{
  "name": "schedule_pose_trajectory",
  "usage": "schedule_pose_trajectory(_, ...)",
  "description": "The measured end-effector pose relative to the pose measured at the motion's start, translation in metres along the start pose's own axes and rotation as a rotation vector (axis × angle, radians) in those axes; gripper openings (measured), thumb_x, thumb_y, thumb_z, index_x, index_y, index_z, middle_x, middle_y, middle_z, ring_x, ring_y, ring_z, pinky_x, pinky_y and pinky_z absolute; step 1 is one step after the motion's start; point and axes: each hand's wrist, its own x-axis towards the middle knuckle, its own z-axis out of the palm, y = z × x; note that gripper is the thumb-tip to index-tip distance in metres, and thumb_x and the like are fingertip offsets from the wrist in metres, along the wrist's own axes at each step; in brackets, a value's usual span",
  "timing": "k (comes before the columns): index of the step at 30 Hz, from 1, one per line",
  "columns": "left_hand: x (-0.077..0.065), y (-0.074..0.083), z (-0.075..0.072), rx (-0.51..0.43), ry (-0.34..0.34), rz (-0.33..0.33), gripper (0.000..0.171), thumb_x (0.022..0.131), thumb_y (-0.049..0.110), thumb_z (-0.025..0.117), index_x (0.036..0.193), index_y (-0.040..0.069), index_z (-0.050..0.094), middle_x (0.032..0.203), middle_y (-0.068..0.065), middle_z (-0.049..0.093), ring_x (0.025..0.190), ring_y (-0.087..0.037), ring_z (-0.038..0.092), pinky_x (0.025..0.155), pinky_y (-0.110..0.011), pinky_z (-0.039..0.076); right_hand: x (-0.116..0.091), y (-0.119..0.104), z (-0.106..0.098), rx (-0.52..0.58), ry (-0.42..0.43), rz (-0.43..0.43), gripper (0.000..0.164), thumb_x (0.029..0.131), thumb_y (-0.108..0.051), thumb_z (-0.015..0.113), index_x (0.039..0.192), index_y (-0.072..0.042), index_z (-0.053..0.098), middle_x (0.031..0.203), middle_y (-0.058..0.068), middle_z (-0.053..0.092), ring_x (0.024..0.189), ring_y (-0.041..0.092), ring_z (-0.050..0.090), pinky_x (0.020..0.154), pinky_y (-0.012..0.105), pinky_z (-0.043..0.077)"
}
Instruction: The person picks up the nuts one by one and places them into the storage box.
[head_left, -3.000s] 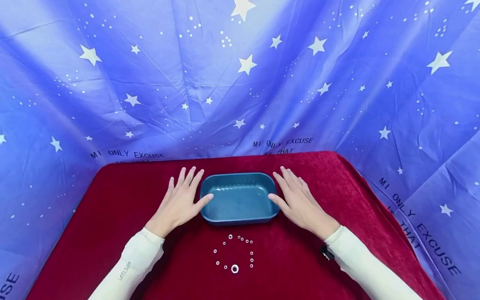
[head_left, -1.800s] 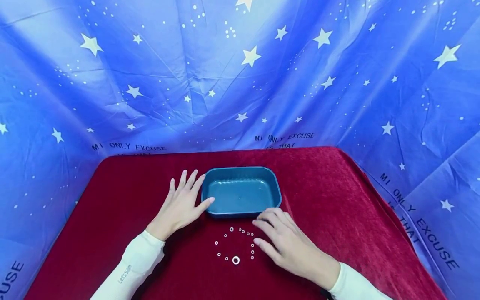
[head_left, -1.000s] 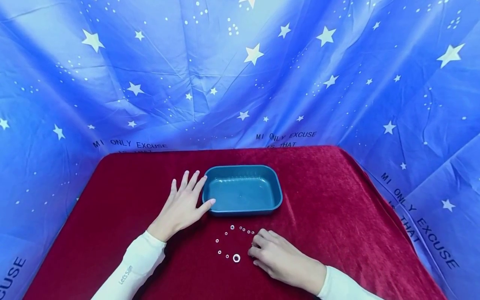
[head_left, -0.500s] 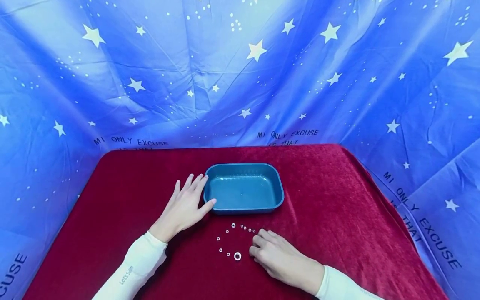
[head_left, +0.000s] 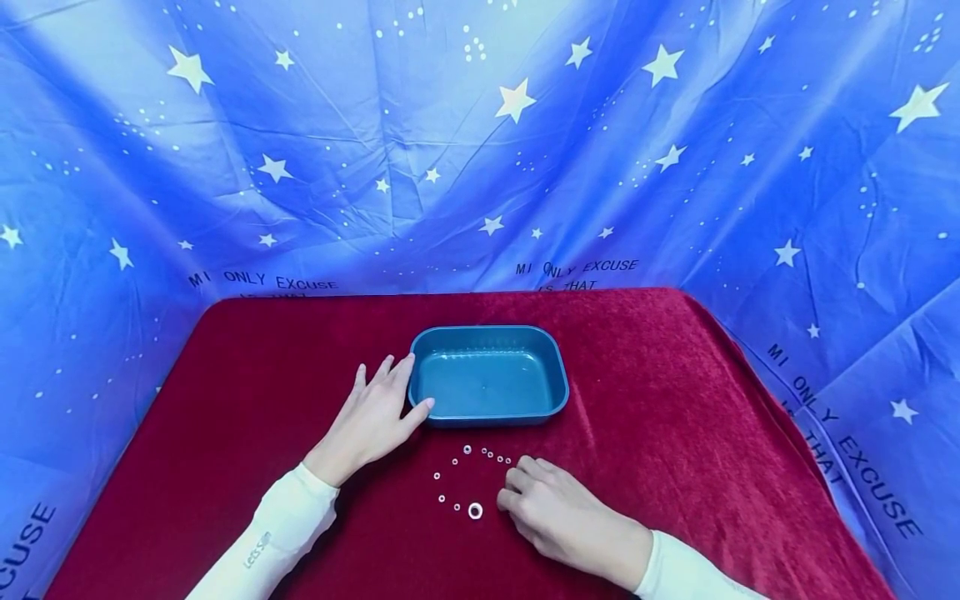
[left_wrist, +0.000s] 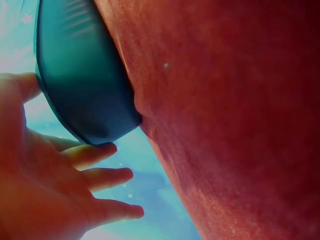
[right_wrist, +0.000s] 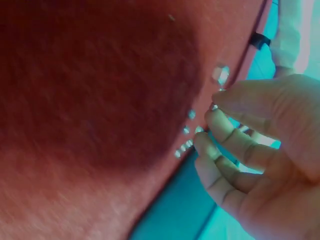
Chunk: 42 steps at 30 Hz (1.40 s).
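Observation:
A blue rectangular plastic container stands on the red cloth. My left hand rests at its left end, fingers straight along the outside and thumb over the rim; in the left wrist view a fingertip meets the container's corner. Near the front, several small metal nuts lie in a loose ring, with one larger nut at the near side and a medium nut at the far side. At the ring's right, my right hand pinches a tiny nut between thumb and index finger, covering that part of the ring.
Red velvet cloth covers the table. A blue star-printed curtain hangs behind and on both sides, close to the table's edges.
My right hand has left the container's right end, come down to the right side of the ring and pinched a nut. My left hand stays at the container. The view has tilted slightly.

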Motion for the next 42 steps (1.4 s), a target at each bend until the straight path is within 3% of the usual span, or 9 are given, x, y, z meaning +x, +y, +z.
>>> schedule_pose_trajectory(9, -0.001, 0.000, -0.001, 0.006, -0.014, -0.001, 0.087, 0.106, 0.047, 0.067, 0.169, -0.003, 0.035, 0.161, -0.025, 0.056, 0.156, -0.051, 0.042, 0.126, -0.079, 0.017, 0.014, 0.029, -0.020, 0.075, 0.072, 0.082, 0.020, 0.087, -0.006, 0.087, 0.103, -0.015, 0.080, 0.096, -0.004, 0.067, 0.096, 0.015, 0.061, 0.085, 0.032, 0.058)
schedule_pose_trajectory(15, -0.001, 0.001, -0.001, 0.006, -0.021, -0.004, 0.088, 0.105, 0.047, 0.068, 0.169, -0.004, 0.035, 0.159, -0.026, 0.058, 0.156, -0.051, 0.042, 0.126, -0.079, 0.017, 0.027, 0.055, -0.030, 0.127, 0.131, 0.137, 0.023, 0.086, -0.003, 0.089, 0.106, -0.012, 0.082, 0.101, -0.001, 0.070, 0.099, 0.018, 0.064, 0.085, 0.035, 0.061)
schedule_pose_trajectory(24, -0.001, 0.002, -0.003, 0.000, -0.031, -0.015, 0.087, 0.106, 0.047, 0.067, 0.170, -0.003, 0.034, 0.161, -0.024, 0.056, 0.157, -0.051, 0.040, 0.126, -0.079, 0.016, 0.051, 0.098, -0.019, 0.193, 0.161, 0.223, 0.021, 0.089, 0.003, 0.084, 0.106, -0.009, 0.081, 0.102, 0.002, 0.073, 0.096, 0.022, 0.065, 0.083, 0.038, 0.061)
schedule_pose_trajectory(33, -0.001, 0.000, -0.001, 0.024, -0.029, -0.012, 0.085, 0.107, 0.050, 0.064, 0.170, 0.000, 0.036, 0.162, -0.020, 0.056, 0.157, -0.050, 0.040, 0.126, -0.081, 0.016, 0.069, 0.132, 0.013, 0.185, 0.018, 0.306, 0.016, 0.092, 0.001, 0.081, 0.107, -0.005, 0.084, 0.102, 0.008, 0.076, 0.097, 0.029, 0.067, 0.090, 0.045, 0.058)
schedule_pose_trajectory(42, 0.000, 0.000, -0.001, 0.071, 0.012, 0.012, 0.078, 0.107, 0.049, 0.063, 0.166, 0.001, 0.043, 0.162, -0.018, 0.057, 0.157, -0.050, 0.041, 0.125, -0.081, 0.017, 0.084, 0.144, 0.034, 0.182, -0.083, 0.265, 0.016, 0.089, 0.005, 0.078, 0.095, -0.010, 0.082, 0.088, 0.006, 0.074, 0.082, 0.027, 0.062, 0.080, 0.044, 0.053)
